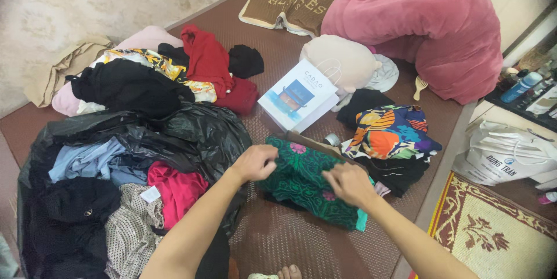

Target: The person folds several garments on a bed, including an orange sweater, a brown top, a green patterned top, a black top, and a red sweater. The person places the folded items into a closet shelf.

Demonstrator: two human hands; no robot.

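A green patterned garment (301, 183) with small pink flowers lies on the brown woven mat (278, 238) in front of me. My left hand (255, 163) pinches its upper left edge. My right hand (350, 184) presses and grips the cloth on its right side. Left of my arms, a big black plastic bag (191, 134) lies open with several clothes spilling out, among them a magenta piece (174, 189) and a light blue piece (87, 160).
A white paper bag (297, 94) stands behind the garment, next to a folded bright floral cloth (391, 131) on dark clothes. A pile of clothes with a red top (203, 58) lies at back left. A large pink blanket (423, 24) fills the back right. A patterned rug (493, 232) lies at right.
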